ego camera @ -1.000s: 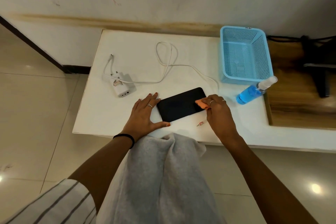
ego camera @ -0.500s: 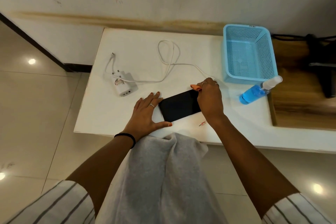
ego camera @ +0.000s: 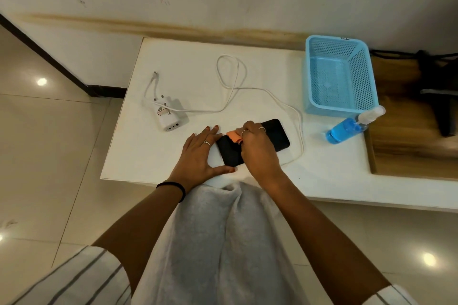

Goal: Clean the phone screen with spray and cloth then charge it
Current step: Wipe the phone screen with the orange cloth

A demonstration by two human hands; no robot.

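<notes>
1. Head view, phone: phone (ego camera: 280, 135) lies flat, screen up, near the front edge of the white bench (ego camera: 198, 77), between the two hands. It reads as a thin, rigid slab with a glossy glass face; judged slippery on the smooth top and liable to scratch or crack if it slides off the edge.

2. Head view, left hand: left hand (ego camera: 198, 156) rests flat on the bench, fingers straight and spread, bracing the phone's left end and near corner. It holds nothing. This is judged the correct place to steady the phone: at the edges, off the glass.

3. Head view, right hand: right hand (ego camera: 257, 148) is curled around an orange cloth (ego camera: 233, 135), pressing it on the left part of the screen. The cloth looks soft and light; a bunched grip with fingertip pressure suits it.

4. Head view, spray: spray bottle (ego camera: 347, 129), blue liquid inside, lies on its side right of the phone, beside the blue basket (ego camera: 366, 86). Judged light and prone to rolling.

5. Head view, charging items: white charger (ego camera: 169, 116) sits left of the phone; its cable (ego camera: 230, 82) loops across the bench and round the phone's right end. The free plug end lies by the charger. Charging is not yet begun.
</notes>
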